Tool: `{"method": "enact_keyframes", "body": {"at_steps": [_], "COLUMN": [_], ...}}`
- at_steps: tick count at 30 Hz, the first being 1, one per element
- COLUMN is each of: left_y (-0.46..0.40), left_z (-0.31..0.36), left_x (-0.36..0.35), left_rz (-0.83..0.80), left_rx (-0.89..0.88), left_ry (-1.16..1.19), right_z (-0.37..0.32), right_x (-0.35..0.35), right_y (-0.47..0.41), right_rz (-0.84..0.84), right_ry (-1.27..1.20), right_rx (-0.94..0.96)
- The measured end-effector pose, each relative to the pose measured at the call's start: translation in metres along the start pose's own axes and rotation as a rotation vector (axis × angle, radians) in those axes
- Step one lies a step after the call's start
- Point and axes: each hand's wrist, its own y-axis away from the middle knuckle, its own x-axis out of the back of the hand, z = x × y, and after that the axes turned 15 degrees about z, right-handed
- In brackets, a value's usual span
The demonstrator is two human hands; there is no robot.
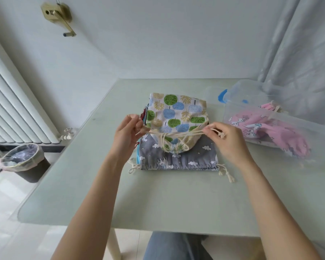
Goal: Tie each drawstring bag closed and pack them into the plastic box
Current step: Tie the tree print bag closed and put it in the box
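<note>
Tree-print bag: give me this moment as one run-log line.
step: tying tree-print bag | left hand: pinches cord | right hand: pinches cord | plastic box: pink bag inside | grey bag: untied

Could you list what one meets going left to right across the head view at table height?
Radiator → waste bin → left hand → tree-print drawstring bag → right hand → plastic box holding a pink bag.

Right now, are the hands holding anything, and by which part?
Yes. Both hands pinch the cream drawstring cords of the tree-print bag: the left hand at the cords' left end, the right hand near the knotted right end.
</note>
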Motion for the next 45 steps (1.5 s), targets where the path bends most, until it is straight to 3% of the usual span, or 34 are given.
{"method": "enact_keyframes", "body": {"at_steps": [2, 9, 12, 16, 20, 23, 26, 30, 36, 42, 45], "left_y": [0.008, 0.025, 0.031, 0.040, 0.047, 0.048, 0.046, 0.045, 0.044, 0.045, 0.046], "left_z": [-0.002, -0.014, -0.017, -0.020, -0.026, -0.037, -0.043, -0.040, -0.034, -0.032, -0.031], "left_x": [0.009, 0.034, 0.041, 0.034, 0.022, 0.011, 0.006, 0.012, 0.011, 0.008, 0.006], "left_rz": [0.078, 0.060, 0.064, -0.078, -0.050, -0.048, 0.014, 0.003, -0.107, -0.113, -0.108], "left_rx": [-0.089, -0.478, -0.531, -0.575, -0.734, -0.798, -0.763, -0.738, -0.464, -0.443, -0.460], "left_ry": [-0.218, -0.922, -1.121, -1.093, -1.162, -1.261, -1.267, -1.136, -0.819, -0.739, -0.748], "right_z": [0.002, 0.015, 0.020, 0.005, -0.016, -0.015, -0.012, -0.013, -0.010, -0.004, -0.011], "right_x": [0.013, 0.039, 0.048, 0.040, 0.017, -0.009, -0.027, -0.024, -0.020, -0.026, -0.028], "right_y": [0.007, 0.020, 0.025, 0.029, 0.039, 0.050, 0.056, 0.055, 0.049, 0.051, 0.055], "right_rz": [0.021, 0.102, 0.089, -0.118, -0.186, -0.215, -0.213, -0.122, -0.062, -0.228, -0.259], "right_ry": [0.020, 0.153, 0.318, 0.367, 0.224, 0.353, 0.433, 0.251, 0.244, 0.277, 0.163], "right_rx": [-0.013, -0.033, -0.072, -0.064, 0.018, 0.076, 0.140, 0.121, 0.150, 0.144, 0.103]}}
